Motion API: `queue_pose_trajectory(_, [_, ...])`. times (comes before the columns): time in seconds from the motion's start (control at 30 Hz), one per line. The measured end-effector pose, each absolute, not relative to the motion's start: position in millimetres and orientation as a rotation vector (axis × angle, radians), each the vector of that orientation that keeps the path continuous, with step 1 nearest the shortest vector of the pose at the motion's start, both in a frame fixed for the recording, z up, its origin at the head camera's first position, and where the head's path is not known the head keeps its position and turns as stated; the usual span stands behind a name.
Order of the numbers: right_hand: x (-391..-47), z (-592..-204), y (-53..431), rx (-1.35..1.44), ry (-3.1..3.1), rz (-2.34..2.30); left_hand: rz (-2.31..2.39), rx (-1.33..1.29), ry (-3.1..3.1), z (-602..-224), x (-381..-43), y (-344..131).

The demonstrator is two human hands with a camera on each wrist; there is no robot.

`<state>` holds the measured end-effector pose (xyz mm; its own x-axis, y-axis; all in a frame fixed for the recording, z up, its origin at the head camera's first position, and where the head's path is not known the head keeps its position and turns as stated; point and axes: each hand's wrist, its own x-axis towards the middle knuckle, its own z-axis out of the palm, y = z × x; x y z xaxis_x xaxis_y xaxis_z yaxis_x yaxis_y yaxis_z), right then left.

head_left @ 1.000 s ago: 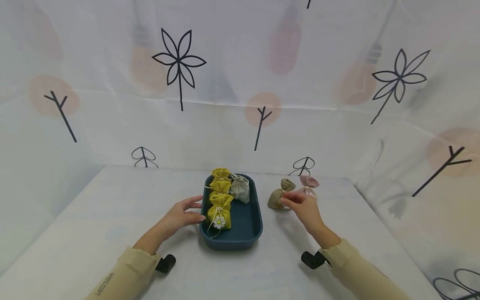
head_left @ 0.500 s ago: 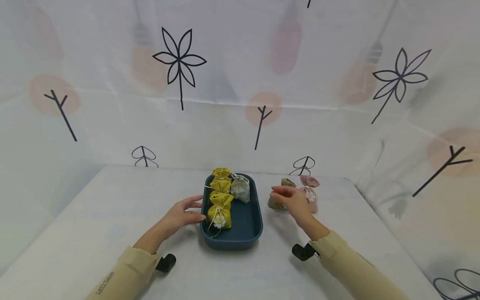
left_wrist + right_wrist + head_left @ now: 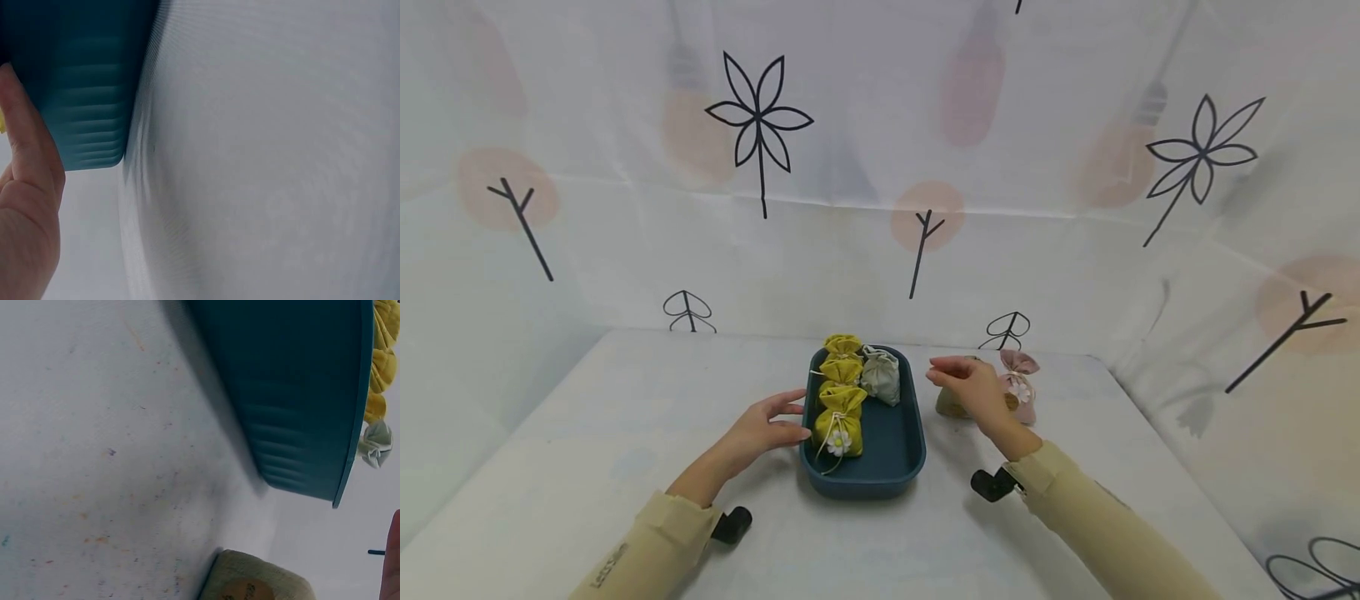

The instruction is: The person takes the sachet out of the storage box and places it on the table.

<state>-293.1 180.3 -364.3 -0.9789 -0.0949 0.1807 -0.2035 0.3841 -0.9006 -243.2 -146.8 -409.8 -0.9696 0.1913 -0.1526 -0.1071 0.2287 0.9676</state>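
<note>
My left hand (image 3: 767, 429) touches the left side of a dark teal plastic tray (image 3: 917, 462), its fingers and thumb spread along the wall. In the left wrist view its fingers reach up beside the tray's ribbed outer wall (image 3: 94, 106). Several yellow drawstring pouches (image 3: 841, 437), the front one with a white flower, stand in a row inside the tray, beside a grey-green pouch (image 3: 882, 379). My right hand (image 3: 981, 396) hovers right of the tray with nothing visible in its fingers. It partly hides an olive pouch (image 3: 951, 407) standing on the table.
A pink pouch (image 3: 1024, 408) with a white flower stands just right of the olive one. The table wears a white cloth (image 3: 647, 417). A printed curtain (image 3: 850, 167) closes off the back and sides.
My right hand has left the neck of the olive pouch and moved left and slightly up, towards the tray. The olive pouch has stayed in place. My left hand has not moved.
</note>
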Motion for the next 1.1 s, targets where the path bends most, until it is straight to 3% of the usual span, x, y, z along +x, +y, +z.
queue_pose_trajectory(1.1, [-322.9, -334.6, 137.6, 0.350, -2.539, 1.749, 1.831, 0.125, 2.224, -409.0, -243.4, -147.6])
